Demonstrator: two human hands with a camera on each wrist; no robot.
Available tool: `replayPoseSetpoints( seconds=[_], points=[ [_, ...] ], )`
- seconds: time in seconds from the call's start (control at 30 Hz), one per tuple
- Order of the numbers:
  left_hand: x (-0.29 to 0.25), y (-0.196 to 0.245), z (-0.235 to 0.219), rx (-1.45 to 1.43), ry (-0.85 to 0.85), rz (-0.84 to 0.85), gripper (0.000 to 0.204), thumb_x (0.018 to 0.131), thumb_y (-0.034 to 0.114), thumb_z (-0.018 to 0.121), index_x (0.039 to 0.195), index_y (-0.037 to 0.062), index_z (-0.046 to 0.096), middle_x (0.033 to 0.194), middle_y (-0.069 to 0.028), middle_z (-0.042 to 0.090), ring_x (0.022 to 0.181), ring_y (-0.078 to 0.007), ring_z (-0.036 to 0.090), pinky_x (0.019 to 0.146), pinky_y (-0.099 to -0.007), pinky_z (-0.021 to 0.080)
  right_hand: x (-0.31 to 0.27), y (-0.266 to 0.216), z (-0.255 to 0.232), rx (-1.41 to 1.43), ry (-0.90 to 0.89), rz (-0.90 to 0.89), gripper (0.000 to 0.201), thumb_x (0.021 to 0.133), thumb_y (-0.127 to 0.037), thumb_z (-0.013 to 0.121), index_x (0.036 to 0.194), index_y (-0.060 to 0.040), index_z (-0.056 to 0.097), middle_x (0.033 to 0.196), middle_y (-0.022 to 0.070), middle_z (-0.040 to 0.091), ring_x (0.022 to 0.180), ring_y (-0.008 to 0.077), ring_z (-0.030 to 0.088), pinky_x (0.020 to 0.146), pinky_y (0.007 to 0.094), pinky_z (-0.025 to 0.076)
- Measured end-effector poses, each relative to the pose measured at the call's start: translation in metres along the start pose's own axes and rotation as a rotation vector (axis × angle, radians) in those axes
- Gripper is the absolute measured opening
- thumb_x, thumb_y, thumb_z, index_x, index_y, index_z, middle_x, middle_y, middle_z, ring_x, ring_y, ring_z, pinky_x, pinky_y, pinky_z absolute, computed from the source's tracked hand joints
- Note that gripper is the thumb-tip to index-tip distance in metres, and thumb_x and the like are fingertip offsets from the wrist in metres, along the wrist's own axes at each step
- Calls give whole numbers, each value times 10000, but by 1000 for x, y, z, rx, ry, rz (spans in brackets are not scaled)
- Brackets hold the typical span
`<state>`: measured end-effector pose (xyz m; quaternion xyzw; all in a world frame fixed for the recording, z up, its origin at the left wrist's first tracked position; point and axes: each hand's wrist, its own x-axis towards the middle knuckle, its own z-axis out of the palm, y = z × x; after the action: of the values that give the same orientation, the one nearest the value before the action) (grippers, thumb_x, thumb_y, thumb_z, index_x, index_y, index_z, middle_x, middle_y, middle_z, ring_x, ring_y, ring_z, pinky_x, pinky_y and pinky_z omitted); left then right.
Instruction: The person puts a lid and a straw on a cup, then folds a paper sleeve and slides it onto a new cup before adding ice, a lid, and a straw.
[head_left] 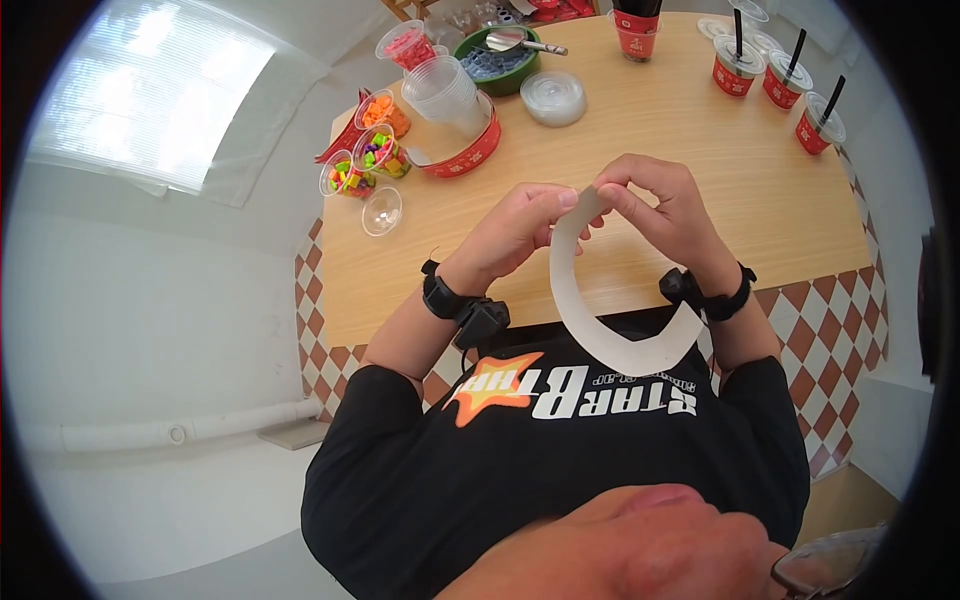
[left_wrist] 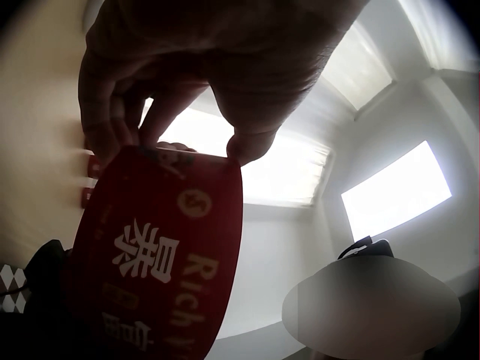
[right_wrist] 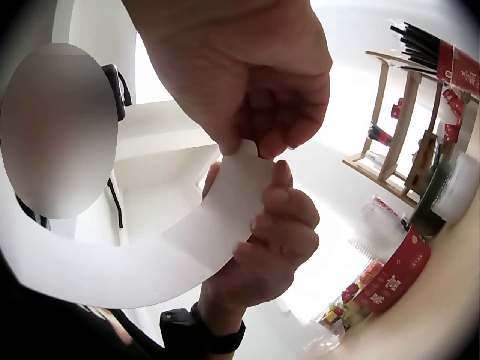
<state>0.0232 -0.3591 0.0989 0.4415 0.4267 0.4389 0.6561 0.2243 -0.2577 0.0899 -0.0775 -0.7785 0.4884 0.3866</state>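
Observation:
A curved paper cup sleeve [head_left: 577, 300], pale inside and red with white lettering outside [left_wrist: 150, 255], hangs in an arc in front of the black shirt. My left hand [head_left: 520, 225] grips it near its upper end, thumb and fingers at its edges. My right hand [head_left: 665, 205] pinches the tip of that same end. In the right wrist view, the left hand's fingers [right_wrist: 281, 232] wrap the outer edge, just below the right hand [right_wrist: 262, 90]. The sleeve's other end hangs free beneath the right wrist.
On the wooden table [head_left: 480, 250], a red bowl [head_left: 465, 155] holds stacked clear cups [head_left: 440, 90]. Beside it are cups of coloured pieces [head_left: 382, 152] and a clear lid [head_left: 382, 212]. A green basin [head_left: 500, 75] and stacked lids [head_left: 553, 98] stand behind; red-sleeved cups with straws [head_left: 735, 75] stand right.

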Motion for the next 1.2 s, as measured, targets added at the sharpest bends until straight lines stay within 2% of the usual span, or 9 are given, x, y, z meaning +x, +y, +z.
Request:
replayPoseSetpoints(
  seconds=[0.13, 0.43, 0.63, 0.7, 0.73, 0.83, 0.97, 1.1, 1.2],
  points=[
    [1, -3, -2, -50, -8, -8, 476, 988, 374, 544, 1203, -43, 626, 1093, -102, 669, 886, -136, 640, 804, -297, 565, -2, 4, 2, -39, 58, -74, 99, 900, -51, 628, 937, 23, 683, 809, 81, 684, 684, 135, 652, 644, 268, 517],
    [6, -11, 1, -40, -45, -27, 461, 987, 371, 551, 1183, -40, 626, 1077, -107, 675, 887, -131, 638, 798, -299, 568, -3, 6, 1, 28, -12, 86, 148, 929, -59, 590, 795, 4, 587, 724, 46, 616, 695, 115, 591, 646, 251, 471],
    [3, -12, -2, -117, 111, 9, 478, 1006, 379, 505, 1220, -40, 592, 1087, -109, 667, 887, -139, 653, 825, -321, 576, -5, 25, -1, 300, 100, 53, 493, 1016, -460, 492, 1126, -11, 663, 894, 59, 637, 671, 122, 504, 620, 268, 427],
    [-2, -16, -12, -169, 222, 27, 480, 1013, 378, 490, 1233, -40, 575, 1093, -111, 664, 891, -145, 658, 835, -332, 578, -13, 15, -22, 260, -150, 86, 662, 977, -595, 461, 1296, -34, 609, 1020, 77, 643, 736, 137, 498, 644, 253, 401],
    [-5, -21, -21, -208, 270, 54, 483, 1021, 379, 458, 1262, -31, 544, 1109, -134, 660, 919, -171, 664, 851, -354, 574, -18, 14, -27, 361, -237, 122, 754, 886, -678, 558, 1287, -44, 626, 1074, 91, 669, 808, 150, 537, 637, 246, 381],
    [-14, -37, -45, -247, 361, 95, 466, 1036, 378, 412, 1297, 0, 496, 1124, -158, 656, 947, -201, 670, 862, -379, 571, -31, 23, -29, 203, -363, -8, 742, 806, -641, 688, 1250, -49, 652, 1135, 101, 680, 877, 172, 584, 639, 256, 400],
    [-28, -50, -55, -131, 544, 49, 417, 1050, 361, 378, 1330, 61, 450, 1137, -151, 650, 949, -213, 671, 852, -378, 572, -42, 33, -25, 188, -457, 114, 627, 695, -482, 843, 1139, -59, 713, 1096, 88, 709, 936, 199, 615, 714, 279, 457],
    [-36, -59, -66, -10, 641, 56, 414, 1057, 340, 341, 1371, 79, 406, 1178, -150, 634, 949, -207, 673, 829, -365, 573, -43, 37, -11, 124, -469, -16, 416, 753, -339, 828, 1046, -61, 730, 1024, 81, 721, 911, 212, 614, 767, 306, 475],
    [-42, -66, -68, 59, 747, -3, 355, 1033, 274, 433, 1336, 89, 434, 1151, -140, 618, 958, -251, 655, 900, -418, 531, -50, 46, 1, -64, -409, 87, 206, 806, -151, 770, 972, -41, 715, 964, 85, 716, 888, 231, 610, 807, 331, 483]
  ],
)
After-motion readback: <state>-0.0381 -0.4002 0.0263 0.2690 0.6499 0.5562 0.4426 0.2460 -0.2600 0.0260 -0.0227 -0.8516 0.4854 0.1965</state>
